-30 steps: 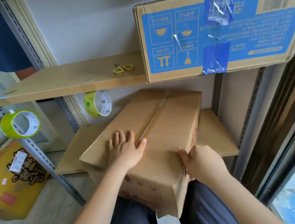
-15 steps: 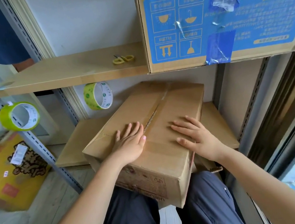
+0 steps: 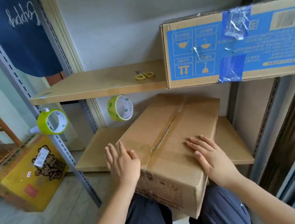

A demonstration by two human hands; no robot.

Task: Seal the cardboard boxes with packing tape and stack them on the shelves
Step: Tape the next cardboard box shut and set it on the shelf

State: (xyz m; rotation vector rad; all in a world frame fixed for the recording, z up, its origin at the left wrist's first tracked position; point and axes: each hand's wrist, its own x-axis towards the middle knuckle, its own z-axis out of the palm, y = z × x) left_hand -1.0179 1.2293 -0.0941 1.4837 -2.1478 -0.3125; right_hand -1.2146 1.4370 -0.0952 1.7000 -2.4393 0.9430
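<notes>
While the brown box point(image 3: 168, 146) rests half on the lower shelf point(image 3: 99, 152), the right hand point(image 3: 210, 157) presses flat, fingers spread, steadying it; the left hand point(image 3: 122, 164) hovers open at its near-left corner.

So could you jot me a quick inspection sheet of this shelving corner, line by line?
Surface: lower wooden shelf carries the plain brown box, whose near end overhangs the person's lap.
Job's things: brown box has tape along its top seam; blue-printed box sits on the upper shelf; two green tape rolls hang on the rack.
Clutter: yellow scissors on the upper shelf; yellow carton on the floor.
Grippers: left hand open at the box's left edge; right hand flat on its top.
Cables: nothing seen.
Surroundings: grey wall, dark blue cloth hanging upper left.
</notes>
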